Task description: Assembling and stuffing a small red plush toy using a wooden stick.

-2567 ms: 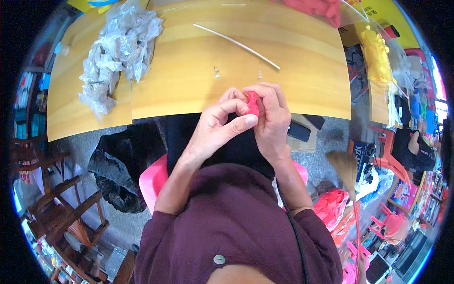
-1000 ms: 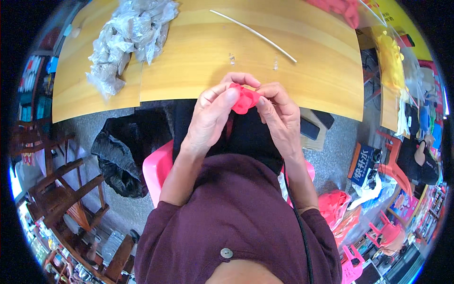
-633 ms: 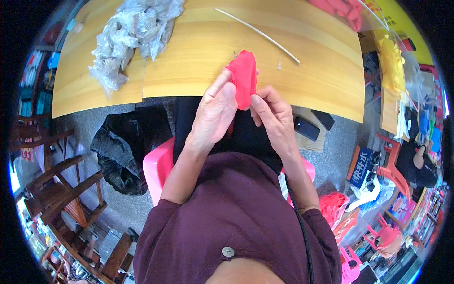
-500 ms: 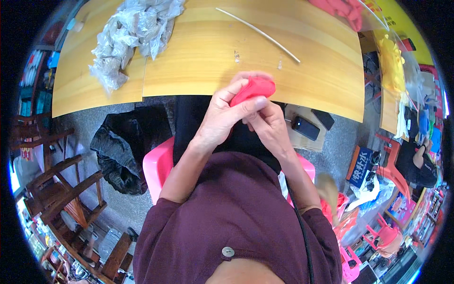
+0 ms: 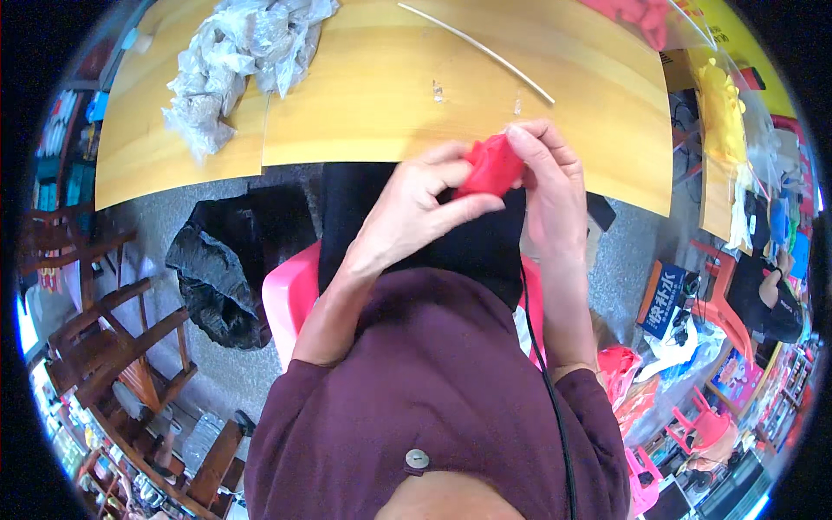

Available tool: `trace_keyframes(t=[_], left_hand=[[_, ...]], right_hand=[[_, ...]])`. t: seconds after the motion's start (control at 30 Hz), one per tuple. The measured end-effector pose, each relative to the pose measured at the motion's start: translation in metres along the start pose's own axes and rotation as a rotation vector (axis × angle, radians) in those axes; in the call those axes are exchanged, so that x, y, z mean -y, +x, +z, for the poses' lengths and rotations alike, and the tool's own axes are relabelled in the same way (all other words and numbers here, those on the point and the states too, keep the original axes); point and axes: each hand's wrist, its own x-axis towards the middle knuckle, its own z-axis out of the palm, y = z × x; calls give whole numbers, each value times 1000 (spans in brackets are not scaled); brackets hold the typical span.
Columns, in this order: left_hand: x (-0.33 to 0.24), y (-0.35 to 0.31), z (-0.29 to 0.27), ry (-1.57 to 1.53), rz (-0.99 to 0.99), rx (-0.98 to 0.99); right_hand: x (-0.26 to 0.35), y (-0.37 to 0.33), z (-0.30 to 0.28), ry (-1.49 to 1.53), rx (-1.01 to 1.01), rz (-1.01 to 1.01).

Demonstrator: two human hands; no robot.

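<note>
While both hands meet just below the table's [image 5: 364, 130] near edge, a small red piece [image 5: 490, 165] sits pinched between them, a little toward one o'clock from the picture's centre. The left hand [image 5: 407, 212] comes up from seven o'clock; its thumb lies along the lower side of the red piece and its fingers curl over the top, closed on it. The right hand [image 5: 550, 186] comes up from five o'clock and grips the same piece from the three o'clock side, fingertips bent tight over its upper end. What the red piece is made of I cannot tell; it looks soft and folded.

On the yellow wooden table, a heap of crumpled clear bags [image 5: 238, 61] lies at eleven o'clock, well apart from the hands. A thin white rod [image 5: 477, 48] runs slantwise at twelve o'clock, near the red piece but not touching it. More red stuff [image 5: 637, 13] shows at the table's far edge toward one o'clock, and yellow things [image 5: 724, 113] in clear wrap lie at two o'clock.

Under the hands is a dark lap on a pink chair [image 5: 290, 299]. A black bag [image 5: 221, 264] lies on the floor at nine o'clock, with wooden chairs [image 5: 121, 347] at eight o'clock.
</note>
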Motion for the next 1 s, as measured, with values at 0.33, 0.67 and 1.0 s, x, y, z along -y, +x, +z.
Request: trace_keyframes(t=[0.33,0.67,1.0], left_hand=[[0,-5,-10,-188,-99,-2],[4,5,-31,122,29,406],[8,10,-31,-415,-135,-210]], right_hand=[[21,-3,2,-303,0,-96],[-5,-9,-6,-102,107,2],[-5,-13,-9,-85,87,70]])
